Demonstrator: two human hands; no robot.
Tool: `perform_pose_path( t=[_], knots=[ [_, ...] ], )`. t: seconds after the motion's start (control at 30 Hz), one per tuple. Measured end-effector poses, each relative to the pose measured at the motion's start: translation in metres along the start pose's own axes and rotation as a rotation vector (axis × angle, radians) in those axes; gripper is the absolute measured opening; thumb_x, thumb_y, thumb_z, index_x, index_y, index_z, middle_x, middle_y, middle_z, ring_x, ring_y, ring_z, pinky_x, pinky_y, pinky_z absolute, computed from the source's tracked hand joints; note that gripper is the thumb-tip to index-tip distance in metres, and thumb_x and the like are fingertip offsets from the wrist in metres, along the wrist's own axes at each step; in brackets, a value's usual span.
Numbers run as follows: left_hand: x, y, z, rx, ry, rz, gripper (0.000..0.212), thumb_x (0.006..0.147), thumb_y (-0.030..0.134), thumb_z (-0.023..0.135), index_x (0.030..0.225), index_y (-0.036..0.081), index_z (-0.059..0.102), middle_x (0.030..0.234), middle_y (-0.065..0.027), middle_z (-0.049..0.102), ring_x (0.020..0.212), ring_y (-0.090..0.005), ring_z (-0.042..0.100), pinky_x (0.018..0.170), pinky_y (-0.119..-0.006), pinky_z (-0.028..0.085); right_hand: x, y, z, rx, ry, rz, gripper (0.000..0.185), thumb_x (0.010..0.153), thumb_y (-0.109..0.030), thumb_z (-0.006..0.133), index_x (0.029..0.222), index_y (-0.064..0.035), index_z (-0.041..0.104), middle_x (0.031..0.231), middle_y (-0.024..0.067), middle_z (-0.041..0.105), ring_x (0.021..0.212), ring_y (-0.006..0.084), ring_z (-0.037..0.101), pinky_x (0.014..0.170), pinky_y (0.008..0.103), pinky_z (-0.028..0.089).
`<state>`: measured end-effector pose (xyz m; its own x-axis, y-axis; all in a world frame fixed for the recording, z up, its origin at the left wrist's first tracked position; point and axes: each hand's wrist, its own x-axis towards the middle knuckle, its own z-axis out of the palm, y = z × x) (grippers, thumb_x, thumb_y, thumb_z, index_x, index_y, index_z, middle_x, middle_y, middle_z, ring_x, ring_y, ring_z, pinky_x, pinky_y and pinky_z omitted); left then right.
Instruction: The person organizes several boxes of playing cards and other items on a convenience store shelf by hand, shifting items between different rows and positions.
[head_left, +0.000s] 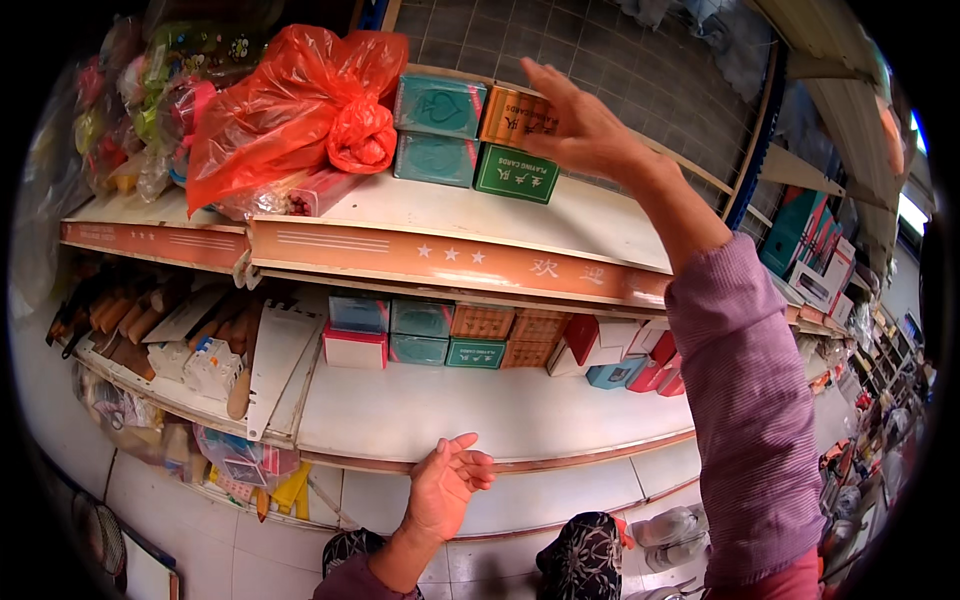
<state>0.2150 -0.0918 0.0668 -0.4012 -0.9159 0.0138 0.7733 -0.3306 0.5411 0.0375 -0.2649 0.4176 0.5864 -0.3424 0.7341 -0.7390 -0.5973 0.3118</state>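
Note:
My right hand reaches over the upper shelf, fingers apart, beside an orange playing-card box. Its lower fingers overlap the box's right side; whether they touch it, I cannot tell. That box rests on a green playing-card box. Left of these, a teal card box with a spade is stacked on another teal box. Lower down, my left hand hangs before the front edge of the lower shelf, palm turned up, fingers loosely bent, holding nothing.
A knotted red plastic bag sits left of the upper boxes. More card boxes line the back of the lower shelf, with red and white cartons to their right. Hand saws and wooden-handled tools lie at left.

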Motion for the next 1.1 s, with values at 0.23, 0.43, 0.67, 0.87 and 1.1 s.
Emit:
perform_pose_path(
  t=[0.23,0.43,0.67,0.87,1.1],
  knots=[
    [0.000,0.002,-0.004,-0.057,-0.004,0.018,0.049,0.095,0.041,0.048,0.120,-0.002,0.052,0.094,-0.0166,0.064,0.079,-0.0247,0.063,0.073,-0.037,0.050,-0.030,-0.018,-0.062,0.143,0.034,0.210,0.071,0.076,-0.005,0.057,0.143,-0.0082,0.036,0.141,0.0136,0.046,0.096,0.0210,0.052,0.094,0.0383,0.041],
    [0.001,-0.003,0.003,-0.007,0.004,-0.003,0.054,0.095,0.045,0.047,0.119,-0.003,0.051,0.094,-0.0163,0.063,0.079,-0.0237,0.062,0.073,-0.035,0.049,-0.037,-0.020,-0.053,0.227,0.008,0.285,0.075,0.076,-0.001,0.063,0.144,-0.0068,0.033,0.144,0.0168,0.040,0.135,0.0301,0.036,0.112,0.0475,0.027],
    [0.002,-0.002,0.002,0.010,0.019,0.012,0.057,0.095,0.047,0.046,0.120,-0.004,0.051,0.095,-0.0164,0.063,0.079,-0.0237,0.061,0.073,-0.034,0.048,-0.008,-0.027,-0.011,-0.131,-0.099,0.122,0.092,0.068,-0.012,0.073,0.145,-0.0029,0.024,0.143,0.0222,0.038,0.137,0.0404,0.027,0.111,0.0463,0.029],
    [0.001,0.001,0.000,-0.005,0.020,0.010,0.056,0.095,0.047,0.045,0.120,-0.003,0.051,0.095,-0.0158,0.063,0.079,-0.0237,0.061,0.073,-0.035,0.048,0.025,-0.051,-0.008,-0.288,-0.340,0.264,0.095,0.065,-0.023,0.075,0.145,-0.0055,0.025,0.120,0.0186,0.059,0.111,0.0375,0.056,0.089,0.0459,0.048],
    [0.000,0.004,0.000,-0.011,0.023,0.008,0.057,0.095,0.048,0.044,0.120,-0.003,0.051,0.095,-0.0158,0.063,0.079,-0.0238,0.061,0.073,-0.035,0.048,0.030,-0.034,-0.002,-0.300,-0.299,0.125,0.065,0.067,-0.023,0.072,0.124,-0.0032,0.050,0.092,0.0167,0.066,0.087,0.0362,0.063,0.076,0.0425,0.051]
  ],
)
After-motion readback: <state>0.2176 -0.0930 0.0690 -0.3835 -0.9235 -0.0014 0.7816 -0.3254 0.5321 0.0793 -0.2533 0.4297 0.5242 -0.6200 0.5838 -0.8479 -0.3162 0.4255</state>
